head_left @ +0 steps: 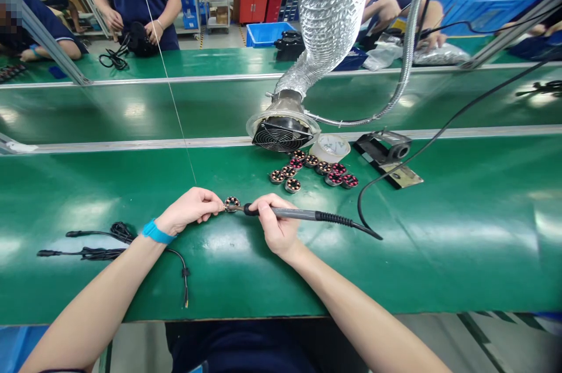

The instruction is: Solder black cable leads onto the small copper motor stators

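In my right hand (277, 226) is a soldering iron (294, 213), gripped like a pen, its tip pointing left onto a small round motor stator (232, 204) with copper windings. My left hand (197, 206) wears a blue wristband and pinches at the stator's left edge. A thin strand of solder wire (169, 83) hangs from above and runs down to this hand; its end between the fingertips is too small to make out clearly. The iron's tip and the pinched fingers meet close together at the stator, which lies on the green table (246, 279).
Several more stators (324, 168) sit beyond my hands, by a tape roll (330, 148) and an iron stand (384, 153). A fume extraction hose (331, 10) hangs above. Black cables (103, 253) lie left. The iron's cord (421, 147) loops right. Co-workers sit and stand across the bench.
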